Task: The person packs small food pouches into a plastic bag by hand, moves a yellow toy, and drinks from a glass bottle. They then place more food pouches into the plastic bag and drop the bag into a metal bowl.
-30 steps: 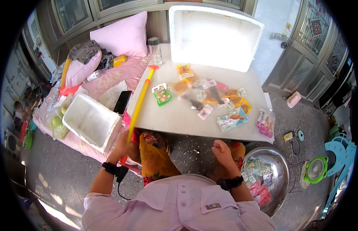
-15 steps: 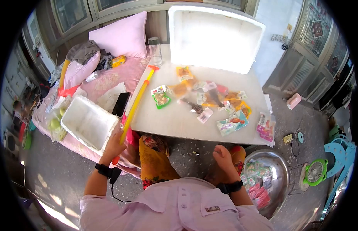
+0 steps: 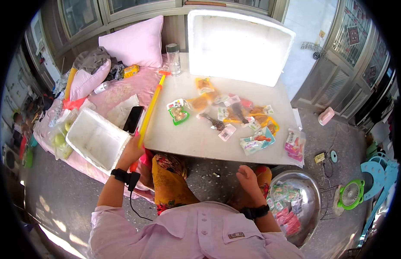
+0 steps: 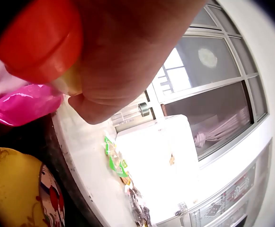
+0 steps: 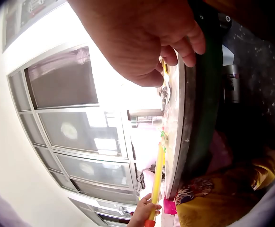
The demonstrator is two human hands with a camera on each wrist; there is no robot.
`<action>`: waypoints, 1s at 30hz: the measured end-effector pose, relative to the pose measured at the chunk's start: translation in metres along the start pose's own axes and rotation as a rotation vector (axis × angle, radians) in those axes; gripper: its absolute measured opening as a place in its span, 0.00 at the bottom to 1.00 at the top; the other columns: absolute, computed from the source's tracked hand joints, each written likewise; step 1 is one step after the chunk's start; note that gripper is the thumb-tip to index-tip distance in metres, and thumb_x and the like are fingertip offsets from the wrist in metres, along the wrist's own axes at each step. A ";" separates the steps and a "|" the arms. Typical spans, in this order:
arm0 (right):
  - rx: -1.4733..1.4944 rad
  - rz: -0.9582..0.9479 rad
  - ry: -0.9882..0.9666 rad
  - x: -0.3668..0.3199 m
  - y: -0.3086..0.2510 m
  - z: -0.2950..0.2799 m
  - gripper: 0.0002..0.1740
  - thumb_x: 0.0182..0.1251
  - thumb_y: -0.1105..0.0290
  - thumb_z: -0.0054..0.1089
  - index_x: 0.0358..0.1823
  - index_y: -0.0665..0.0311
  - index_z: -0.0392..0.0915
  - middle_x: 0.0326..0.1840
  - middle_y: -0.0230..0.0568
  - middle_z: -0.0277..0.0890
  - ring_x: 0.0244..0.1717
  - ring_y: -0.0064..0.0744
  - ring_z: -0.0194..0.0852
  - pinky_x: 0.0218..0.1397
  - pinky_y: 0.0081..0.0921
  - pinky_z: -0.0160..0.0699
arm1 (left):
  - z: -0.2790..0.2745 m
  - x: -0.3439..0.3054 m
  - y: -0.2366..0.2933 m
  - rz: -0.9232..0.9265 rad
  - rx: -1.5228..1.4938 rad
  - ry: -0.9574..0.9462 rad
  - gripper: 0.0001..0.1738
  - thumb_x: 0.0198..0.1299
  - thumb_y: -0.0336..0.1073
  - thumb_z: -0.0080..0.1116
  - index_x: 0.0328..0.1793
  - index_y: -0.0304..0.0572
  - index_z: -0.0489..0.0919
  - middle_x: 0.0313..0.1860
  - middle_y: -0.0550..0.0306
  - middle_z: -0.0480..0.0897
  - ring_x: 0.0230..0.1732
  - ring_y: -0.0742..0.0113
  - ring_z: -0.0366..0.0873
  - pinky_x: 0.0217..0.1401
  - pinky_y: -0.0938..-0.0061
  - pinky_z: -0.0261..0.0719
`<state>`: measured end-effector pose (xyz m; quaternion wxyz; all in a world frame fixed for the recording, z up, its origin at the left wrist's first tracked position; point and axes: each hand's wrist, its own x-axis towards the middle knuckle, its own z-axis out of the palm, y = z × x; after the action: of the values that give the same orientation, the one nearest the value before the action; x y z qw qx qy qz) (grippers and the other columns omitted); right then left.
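Note:
My left hand grips a long yellow stick near its lower end. Its orange-red end cap shows large beside the palm in the left wrist view. The stick slants up along the left edge of the white table, its far orange tip level with the glass jar. My right hand hangs over my right thigh in front of the table, fingers loosely bent, holding nothing. Several sealed food packets lie on the table, including a green-edged packet and a blue-white packet.
A large white foam box stands on its side at the back. At left, a smaller foam box and a black phone rest on the pink bed. A metal basin with packets sits low at right, beside a green fan.
My left hand has moved slightly up and left with the stick, whose far tip has shifted a little left. My right hand stays in nearly the same place, still holding nothing.

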<state>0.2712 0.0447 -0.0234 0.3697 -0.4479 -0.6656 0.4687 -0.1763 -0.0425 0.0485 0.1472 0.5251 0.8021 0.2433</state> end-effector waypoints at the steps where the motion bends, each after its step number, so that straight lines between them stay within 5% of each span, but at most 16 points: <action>1: -0.010 -0.001 0.011 0.000 0.003 -0.002 0.17 0.50 0.73 0.57 0.44 0.68 0.69 0.42 0.40 0.70 0.42 0.28 0.70 0.40 0.21 0.71 | -0.001 -0.006 0.000 0.003 0.009 0.003 0.32 0.38 0.31 0.55 0.56 0.34 0.66 0.51 0.37 0.68 0.55 0.46 0.63 0.57 0.66 0.63; 7: 0.008 0.019 -0.026 -0.003 0.014 0.001 0.18 0.51 0.73 0.57 0.44 0.68 0.68 0.42 0.40 0.70 0.42 0.29 0.70 0.40 0.21 0.71 | -0.009 -0.051 0.006 0.079 0.037 0.019 0.32 0.39 0.30 0.54 0.57 0.33 0.65 0.48 0.40 0.71 0.51 0.51 0.68 0.55 0.71 0.65; 20: -0.070 0.017 -0.019 -0.005 -0.001 -0.003 0.17 0.51 0.74 0.56 0.44 0.66 0.68 0.39 0.35 0.71 0.42 0.24 0.69 0.45 0.20 0.69 | -0.002 -0.008 0.030 0.046 0.090 -0.009 0.34 0.39 0.33 0.53 0.59 0.37 0.63 0.47 0.37 0.71 0.51 0.47 0.68 0.53 0.65 0.66; 30: -0.039 -0.054 0.002 -0.002 0.002 0.005 0.17 0.50 0.73 0.58 0.43 0.68 0.69 0.38 0.40 0.72 0.40 0.29 0.71 0.40 0.23 0.72 | 0.005 0.004 0.037 0.010 0.016 -0.012 0.36 0.39 0.35 0.54 0.60 0.38 0.62 0.49 0.40 0.72 0.50 0.51 0.70 0.52 0.68 0.68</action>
<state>0.2683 0.0417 -0.0267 0.3740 -0.4373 -0.6861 0.4453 -0.1470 -0.0257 0.0648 0.1463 0.5318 0.8005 0.2345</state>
